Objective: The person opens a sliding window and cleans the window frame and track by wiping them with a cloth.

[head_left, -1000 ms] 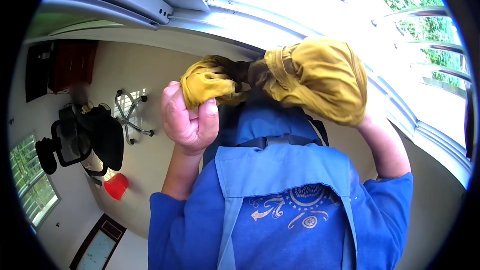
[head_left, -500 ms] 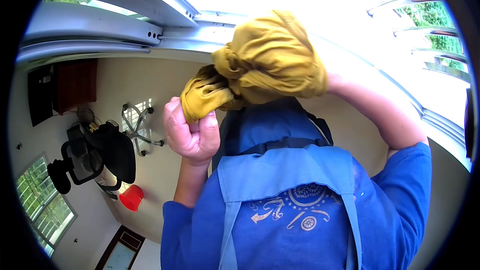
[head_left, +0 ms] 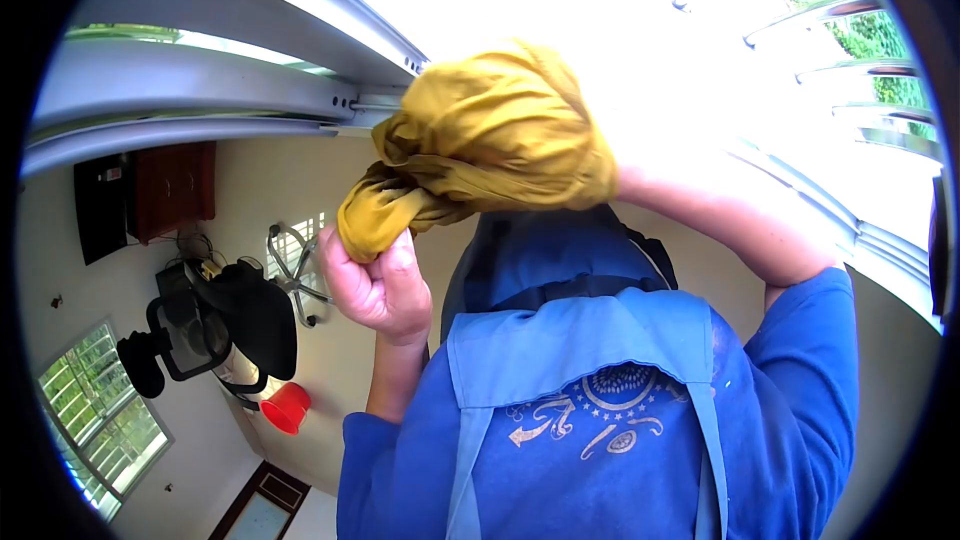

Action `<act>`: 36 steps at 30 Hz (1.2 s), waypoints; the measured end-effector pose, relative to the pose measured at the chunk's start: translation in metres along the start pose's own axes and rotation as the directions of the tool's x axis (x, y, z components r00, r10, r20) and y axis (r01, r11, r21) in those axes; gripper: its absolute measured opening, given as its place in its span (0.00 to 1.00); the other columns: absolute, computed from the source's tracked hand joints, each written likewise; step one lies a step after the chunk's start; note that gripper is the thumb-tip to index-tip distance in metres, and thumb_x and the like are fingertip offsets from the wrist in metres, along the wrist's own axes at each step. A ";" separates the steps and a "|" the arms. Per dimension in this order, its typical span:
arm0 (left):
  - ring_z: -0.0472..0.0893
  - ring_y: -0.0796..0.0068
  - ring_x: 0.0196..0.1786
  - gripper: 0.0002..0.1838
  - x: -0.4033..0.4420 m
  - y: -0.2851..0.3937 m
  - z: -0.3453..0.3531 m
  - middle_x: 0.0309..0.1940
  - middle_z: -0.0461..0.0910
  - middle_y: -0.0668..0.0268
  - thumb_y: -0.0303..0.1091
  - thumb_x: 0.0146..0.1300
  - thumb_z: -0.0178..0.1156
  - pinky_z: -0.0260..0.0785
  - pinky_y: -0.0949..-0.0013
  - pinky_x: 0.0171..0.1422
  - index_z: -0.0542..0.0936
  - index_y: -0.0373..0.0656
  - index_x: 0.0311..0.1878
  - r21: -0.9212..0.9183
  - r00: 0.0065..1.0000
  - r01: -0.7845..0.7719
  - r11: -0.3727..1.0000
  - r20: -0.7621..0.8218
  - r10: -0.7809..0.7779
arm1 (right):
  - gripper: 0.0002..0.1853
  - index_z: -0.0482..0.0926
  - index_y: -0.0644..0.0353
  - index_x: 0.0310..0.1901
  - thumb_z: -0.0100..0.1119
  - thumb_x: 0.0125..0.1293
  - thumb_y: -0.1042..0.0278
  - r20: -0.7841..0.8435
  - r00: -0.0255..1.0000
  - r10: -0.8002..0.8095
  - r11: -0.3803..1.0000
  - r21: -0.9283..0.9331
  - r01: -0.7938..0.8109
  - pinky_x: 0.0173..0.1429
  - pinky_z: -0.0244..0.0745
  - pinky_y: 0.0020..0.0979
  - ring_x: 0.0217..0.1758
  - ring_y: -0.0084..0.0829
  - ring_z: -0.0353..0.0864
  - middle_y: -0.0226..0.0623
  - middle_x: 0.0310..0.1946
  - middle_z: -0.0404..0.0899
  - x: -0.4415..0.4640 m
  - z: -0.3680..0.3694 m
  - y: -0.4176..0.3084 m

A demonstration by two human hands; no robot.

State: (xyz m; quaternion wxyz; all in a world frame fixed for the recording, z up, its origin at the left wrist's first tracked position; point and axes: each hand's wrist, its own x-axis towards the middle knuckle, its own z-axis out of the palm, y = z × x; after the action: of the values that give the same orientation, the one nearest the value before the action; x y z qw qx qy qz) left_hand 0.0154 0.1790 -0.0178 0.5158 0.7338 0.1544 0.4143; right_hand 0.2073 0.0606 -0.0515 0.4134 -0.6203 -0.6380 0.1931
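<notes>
A mustard-yellow cloth (head_left: 500,130) is bunched and twisted in front of me, beside the window frame. My left hand (head_left: 378,285) is closed on its narrow lower-left end, thumb and fingers pinching the fabric. My right forearm (head_left: 720,210) reaches in from the right, and the cloth's large bundle covers my right hand, so its fingers are hidden. Below the cloth are my blue apron (head_left: 580,350) and blue T-shirt (head_left: 620,470).
Close by at the upper left are metal sliding window frames (head_left: 200,70), with window bars (head_left: 860,70) at upper right. Farther off at left stand a black office chair (head_left: 240,315), a red bucket (head_left: 286,408) and a dark brown cabinet (head_left: 172,190).
The cloth and both hands have shifted left in view, still joined together. The room has also shifted, as the camera has turned slightly. My left hand keeps its pinch.
</notes>
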 end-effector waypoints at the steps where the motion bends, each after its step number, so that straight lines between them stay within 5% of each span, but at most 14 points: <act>1: 0.73 0.80 0.38 0.16 0.004 -0.001 -0.001 0.42 0.71 0.63 0.22 0.59 0.54 0.71 0.76 0.42 0.71 0.28 0.51 -0.054 0.999 -0.020 0.998 -0.026 0.018 | 0.32 0.63 0.57 0.68 0.60 0.65 0.56 0.049 0.998 0.038 0.999 0.009 -0.038 0.77 0.47 0.36 0.72 0.33 0.57 0.37 0.69 0.61 -0.002 -0.014 -0.012; 5: 0.78 0.72 0.43 0.14 0.025 0.002 -0.007 0.43 0.77 0.58 0.20 0.57 0.49 0.71 0.70 0.52 0.73 0.29 0.47 -0.139 0.998 -0.048 0.989 -0.040 0.043 | 0.26 0.69 0.56 0.64 0.57 0.66 0.58 -0.337 0.907 0.253 0.959 0.214 -0.188 0.71 0.58 0.36 0.66 0.34 0.66 0.41 0.61 0.70 -0.043 0.030 -0.017; 11: 0.76 0.75 0.43 0.12 0.048 -0.003 -0.023 0.40 0.75 0.63 0.18 0.56 0.52 0.68 0.72 0.53 0.74 0.31 0.45 -0.093 0.993 -0.017 0.996 0.111 0.027 | 0.20 0.78 0.59 0.42 0.69 0.54 0.54 -0.346 0.907 0.239 0.946 -0.127 -0.298 0.47 0.70 0.41 0.41 0.47 0.76 0.40 0.36 0.78 -0.013 -0.035 -0.077; 14: 0.74 0.80 0.38 0.14 0.056 -0.011 -0.025 0.42 0.72 0.63 0.19 0.58 0.54 0.69 0.78 0.43 0.73 0.30 0.49 -0.062 0.972 -0.060 0.996 0.223 0.073 | 0.21 0.77 0.60 0.43 0.68 0.54 0.54 -0.281 0.920 0.273 0.930 -0.168 -0.327 0.48 0.70 0.41 0.42 0.46 0.76 0.41 0.37 0.77 -0.008 -0.031 -0.067; 16: 0.74 0.80 0.38 0.14 0.058 -0.010 -0.020 0.43 0.71 0.63 0.19 0.58 0.55 0.69 0.78 0.43 0.73 0.30 0.49 -0.095 0.968 -0.075 0.993 0.232 0.096 | 0.23 0.76 0.62 0.42 0.69 0.49 0.55 -0.356 0.933 0.055 0.924 -0.337 -0.183 0.46 0.69 0.41 0.40 0.47 0.75 0.43 0.35 0.76 -0.004 -0.026 -0.064; 20: 0.74 0.79 0.40 0.14 0.050 -0.007 -0.009 0.43 0.72 0.62 0.19 0.58 0.56 0.69 0.78 0.45 0.73 0.30 0.48 -0.089 0.971 -0.054 0.995 0.230 0.073 | 0.24 0.72 0.63 0.37 0.70 0.42 0.57 -0.312 0.945 0.095 0.952 -0.250 -0.178 0.40 0.69 0.41 0.35 0.47 0.73 0.44 0.28 0.72 0.021 -0.016 -0.046; 24: 0.74 0.78 0.42 0.14 0.038 0.002 0.001 0.43 0.72 0.62 0.19 0.57 0.56 0.69 0.76 0.47 0.73 0.30 0.48 -0.080 0.975 -0.039 0.996 0.217 0.056 | 0.20 0.70 0.61 0.30 0.70 0.42 0.60 -0.265 0.962 -0.065 0.945 -0.325 -0.026 0.32 0.68 0.38 0.28 0.45 0.71 0.41 0.24 0.69 0.037 -0.009 -0.030; 28: 0.74 0.76 0.43 0.12 0.026 0.012 0.013 0.40 0.73 0.65 0.18 0.58 0.53 0.68 0.72 0.53 0.73 0.30 0.46 -0.070 0.995 0.012 0.997 0.102 -0.005 | 0.19 0.72 0.60 0.30 0.71 0.46 0.59 -0.224 0.974 -0.029 0.995 -0.096 0.008 0.34 0.68 0.37 0.30 0.45 0.72 0.40 0.25 0.70 0.023 -0.028 -0.032; 32: 0.76 0.73 0.43 0.13 0.025 0.023 0.021 0.42 0.76 0.60 0.19 0.57 0.51 0.70 0.69 0.54 0.73 0.30 0.47 -0.114 0.995 0.029 0.993 -0.087 -0.039 | 0.20 0.76 0.63 0.40 0.70 0.51 0.59 -0.225 0.974 -0.016 0.994 0.097 0.038 0.44 0.72 0.34 0.39 0.41 0.77 0.41 0.36 0.77 0.001 -0.057 -0.045; 36: 0.78 0.68 0.43 0.16 0.049 0.035 0.021 0.41 0.77 0.58 0.19 0.54 0.50 0.72 0.65 0.54 0.73 0.30 0.48 -0.176 0.977 -0.121 0.977 -0.194 0.086 | 0.20 0.76 0.64 0.42 0.69 0.52 0.62 -0.232 0.968 0.093 0.989 0.133 -0.064 0.47 0.72 0.34 0.41 0.40 0.77 0.41 0.38 0.78 -0.033 -0.087 -0.063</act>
State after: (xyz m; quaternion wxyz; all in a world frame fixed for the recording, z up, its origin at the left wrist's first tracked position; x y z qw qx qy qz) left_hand 0.0544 0.1827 0.0320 0.5435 0.6474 0.1236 0.5198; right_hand 0.2309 -0.0037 0.0376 0.5166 -0.6367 -0.5456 0.1733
